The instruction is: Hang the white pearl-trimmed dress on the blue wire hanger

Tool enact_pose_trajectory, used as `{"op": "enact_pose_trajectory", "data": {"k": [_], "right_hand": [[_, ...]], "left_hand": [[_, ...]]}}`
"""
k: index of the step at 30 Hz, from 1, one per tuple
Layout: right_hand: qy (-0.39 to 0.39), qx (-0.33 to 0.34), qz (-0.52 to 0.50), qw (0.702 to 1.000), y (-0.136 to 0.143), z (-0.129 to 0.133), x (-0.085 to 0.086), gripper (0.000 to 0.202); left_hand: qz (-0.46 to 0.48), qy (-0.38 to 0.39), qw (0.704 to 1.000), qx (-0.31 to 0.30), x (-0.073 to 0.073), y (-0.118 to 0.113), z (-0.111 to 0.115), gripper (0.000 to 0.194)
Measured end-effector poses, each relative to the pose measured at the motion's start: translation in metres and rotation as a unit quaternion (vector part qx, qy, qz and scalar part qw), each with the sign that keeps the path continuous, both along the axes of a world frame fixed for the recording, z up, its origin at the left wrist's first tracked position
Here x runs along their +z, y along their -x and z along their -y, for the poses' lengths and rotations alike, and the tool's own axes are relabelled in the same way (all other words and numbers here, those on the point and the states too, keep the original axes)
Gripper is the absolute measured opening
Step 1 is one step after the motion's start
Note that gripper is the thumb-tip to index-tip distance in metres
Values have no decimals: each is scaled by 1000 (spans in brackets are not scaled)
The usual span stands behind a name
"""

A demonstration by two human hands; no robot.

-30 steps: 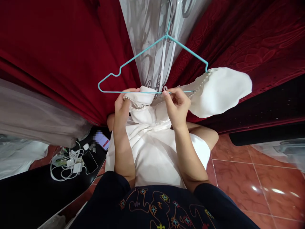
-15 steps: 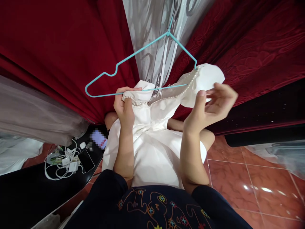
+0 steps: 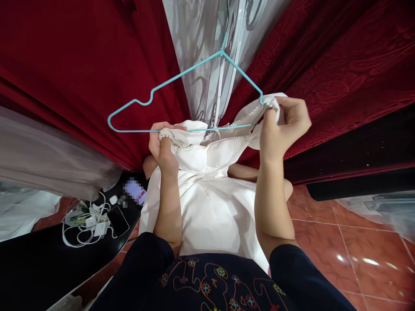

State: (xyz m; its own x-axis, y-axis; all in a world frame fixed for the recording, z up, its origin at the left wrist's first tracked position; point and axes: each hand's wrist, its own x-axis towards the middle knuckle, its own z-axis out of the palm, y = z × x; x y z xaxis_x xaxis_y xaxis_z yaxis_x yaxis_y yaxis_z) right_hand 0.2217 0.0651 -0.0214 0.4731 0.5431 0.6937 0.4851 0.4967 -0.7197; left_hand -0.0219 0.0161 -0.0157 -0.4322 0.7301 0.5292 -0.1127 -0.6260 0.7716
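Note:
A white dress (image 3: 214, 207) with a pearl-beaded neckline lies over my lap, its bodice raised between my hands. My left hand (image 3: 164, 147) is closed on the beaded left shoulder of the dress, by the lower bar of a light blue clothes hanger (image 3: 184, 77). Pinched in my right hand (image 3: 282, 125) is the other beaded shoulder, close to the hanger's right notch. That shoulder piece sits around the hanger's right end. On the left, the hanger's end sticks out bare past my hand. The hanger's hook points up, in front of pale hanging cloth.
Red curtains (image 3: 81, 65) hang on both sides of sheer grey-white fabric (image 3: 201, 56). At left, a black table (image 3: 39, 263) bears a phone (image 3: 117, 220), tangled white cables (image 3: 94, 220) and a blurred-out item. Red floor tiles (image 3: 320, 242) show at right.
My right hand has moved up and closed on the right beaded shoulder at the hanger's end. The hanger has shifted slightly left and down. My left hand keeps its hold, a little further left.

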Motion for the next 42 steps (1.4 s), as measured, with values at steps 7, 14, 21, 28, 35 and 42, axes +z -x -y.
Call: {"op": "enact_pose_trajectory", "data": {"k": [7,14,21,28,35,42], "right_hand": [[-60,-31,-108,992,-33,-20,12,14],[-78,-129,-152,977,-67,0,-32,19],[-21,-50,-73,996,-31,69,-49,18],[-18,114,-23,993,41,52,-5,28],[23,158,24,987,60,40,-21,21],[29,163,54,985,47,39,-17,20]], "left_hand": [[-7,17,1000,2,0,0,-1,14],[22,38,999,-21,-5,-2,-4,8],[45,83,995,-38,-20,-11,-15,16],[70,95,993,-27,-17,-21,-11,14],[42,101,993,-49,-21,-4,-10,16],[-94,63,993,-38,-29,39,-14,20]]}}
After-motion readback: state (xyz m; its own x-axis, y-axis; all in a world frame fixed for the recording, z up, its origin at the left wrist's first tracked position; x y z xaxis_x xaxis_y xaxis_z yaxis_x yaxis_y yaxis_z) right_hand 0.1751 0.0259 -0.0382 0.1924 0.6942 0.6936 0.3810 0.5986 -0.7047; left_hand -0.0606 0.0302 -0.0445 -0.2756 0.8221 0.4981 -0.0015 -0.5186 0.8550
